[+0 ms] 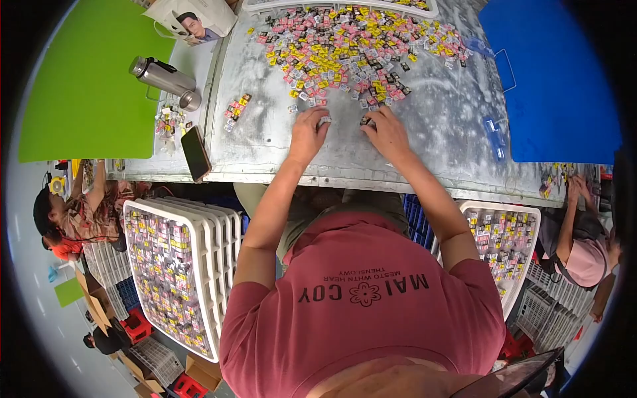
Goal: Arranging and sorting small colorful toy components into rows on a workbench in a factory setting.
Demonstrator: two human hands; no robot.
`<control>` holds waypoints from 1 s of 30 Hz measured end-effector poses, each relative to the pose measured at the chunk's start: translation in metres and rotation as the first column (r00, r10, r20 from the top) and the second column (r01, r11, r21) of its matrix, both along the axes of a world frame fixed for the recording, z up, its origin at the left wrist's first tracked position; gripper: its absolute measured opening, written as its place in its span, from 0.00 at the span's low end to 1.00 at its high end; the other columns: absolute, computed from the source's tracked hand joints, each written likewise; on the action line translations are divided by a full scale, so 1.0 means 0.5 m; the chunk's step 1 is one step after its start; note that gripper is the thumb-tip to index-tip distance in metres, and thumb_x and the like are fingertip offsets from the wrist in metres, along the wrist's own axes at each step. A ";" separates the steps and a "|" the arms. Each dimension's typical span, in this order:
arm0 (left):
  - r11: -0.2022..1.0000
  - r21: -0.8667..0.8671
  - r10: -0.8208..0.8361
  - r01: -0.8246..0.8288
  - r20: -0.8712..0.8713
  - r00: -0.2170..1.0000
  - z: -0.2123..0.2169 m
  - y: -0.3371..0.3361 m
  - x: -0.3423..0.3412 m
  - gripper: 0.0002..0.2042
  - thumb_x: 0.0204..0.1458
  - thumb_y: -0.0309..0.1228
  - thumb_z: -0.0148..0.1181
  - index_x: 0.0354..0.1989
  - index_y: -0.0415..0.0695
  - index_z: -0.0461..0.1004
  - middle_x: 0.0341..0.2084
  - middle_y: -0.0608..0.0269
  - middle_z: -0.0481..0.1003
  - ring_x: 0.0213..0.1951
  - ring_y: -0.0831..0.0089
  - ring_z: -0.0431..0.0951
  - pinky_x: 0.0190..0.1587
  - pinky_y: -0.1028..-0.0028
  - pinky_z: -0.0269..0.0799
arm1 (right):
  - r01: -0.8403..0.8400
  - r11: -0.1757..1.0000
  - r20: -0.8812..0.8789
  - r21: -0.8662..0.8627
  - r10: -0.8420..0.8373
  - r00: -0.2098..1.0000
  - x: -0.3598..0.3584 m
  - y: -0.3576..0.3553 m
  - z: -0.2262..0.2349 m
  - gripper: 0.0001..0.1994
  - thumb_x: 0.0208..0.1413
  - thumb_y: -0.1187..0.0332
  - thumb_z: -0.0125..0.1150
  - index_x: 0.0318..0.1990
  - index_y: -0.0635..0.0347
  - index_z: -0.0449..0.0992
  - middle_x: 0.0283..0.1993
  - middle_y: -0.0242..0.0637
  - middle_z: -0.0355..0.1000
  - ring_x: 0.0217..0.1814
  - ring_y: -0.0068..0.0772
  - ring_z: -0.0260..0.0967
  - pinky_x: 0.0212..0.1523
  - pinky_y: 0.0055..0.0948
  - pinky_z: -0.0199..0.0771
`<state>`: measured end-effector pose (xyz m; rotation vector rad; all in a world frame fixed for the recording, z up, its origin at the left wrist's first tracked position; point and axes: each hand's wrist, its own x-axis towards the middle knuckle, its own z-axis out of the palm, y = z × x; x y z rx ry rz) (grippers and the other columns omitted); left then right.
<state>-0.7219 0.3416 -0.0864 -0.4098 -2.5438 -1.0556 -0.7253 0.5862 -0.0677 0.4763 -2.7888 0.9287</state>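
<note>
A wide heap of small square pieces [332, 50] in pink, yellow, black and white spreads over the far half of the grey metal table [265, 149]. Below its near edge, my left hand [307, 138] is closed, with a small whitish square piece [325, 120] at thumb and fingertips. To its right, my right hand [389, 136] pinches a small black square piece [365, 121]. Both hands rest low over the tabletop, a short way apart. My fingers partly hide both pieces, and their exact kind is too small to make out.
Left of my hands lies a small cluster of pieces [237, 110]. A phone [195, 154], steel flask [161, 76] and paper bag [192, 20] sit farther left. Green [93, 79] and blue [554, 79] panels flank the table. Piece-filled white trays [211, 318] stand beside me; other people work at both sides.
</note>
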 end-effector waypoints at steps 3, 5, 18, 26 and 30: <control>0.999 0.034 -0.011 0.011 -0.003 1.000 -0.008 0.009 -0.009 0.13 0.49 0.22 0.68 0.45 0.40 0.80 0.44 0.54 0.80 0.41 0.55 0.80 0.45 0.63 0.77 | -0.052 0.997 0.068 -0.053 0.056 0.996 -0.008 0.000 0.003 0.15 0.54 0.66 0.70 0.48 0.59 0.80 0.46 0.42 0.72 0.44 0.50 0.74 0.45 0.43 0.76; 0.999 0.052 -0.012 0.011 0.020 1.000 -0.011 0.012 -0.011 0.13 0.49 0.22 0.69 0.44 0.41 0.80 0.43 0.54 0.81 0.38 0.57 0.80 0.42 0.64 0.77 | -0.089 0.995 0.031 -0.051 0.090 0.995 -0.008 -0.002 0.004 0.14 0.55 0.68 0.69 0.47 0.60 0.79 0.45 0.42 0.71 0.44 0.50 0.74 0.44 0.43 0.75; 0.968 0.037 0.248 -0.248 -0.002 0.969 -0.014 0.013 -0.018 0.15 0.48 0.23 0.67 0.46 0.39 0.80 0.35 0.53 0.77 0.33 0.60 0.77 0.40 0.64 0.75 | -0.129 0.992 0.032 -0.016 0.129 0.991 -0.031 -0.012 0.000 0.15 0.54 0.64 0.71 0.48 0.55 0.81 0.48 0.36 0.71 0.47 0.45 0.76 0.44 0.42 0.79; 0.947 0.042 0.318 -0.319 0.042 0.947 0.004 0.030 -0.054 0.14 0.49 0.27 0.69 0.45 0.37 0.82 0.34 0.54 0.75 0.32 0.61 0.78 0.39 0.64 0.75 | -0.109 0.992 0.040 -0.058 0.112 0.993 -0.031 -0.012 0.000 0.15 0.53 0.64 0.71 0.48 0.53 0.81 0.47 0.35 0.71 0.46 0.45 0.77 0.44 0.42 0.79; 0.956 0.039 0.289 -0.289 0.017 0.957 0.005 0.045 -0.063 0.15 0.50 0.30 0.72 0.45 0.40 0.82 0.34 0.54 0.75 0.33 0.60 0.77 0.39 0.63 0.75 | -0.104 0.992 0.053 -0.076 0.108 0.993 -0.029 -0.010 -0.007 0.15 0.53 0.65 0.71 0.48 0.53 0.81 0.47 0.35 0.71 0.46 0.44 0.77 0.43 0.42 0.79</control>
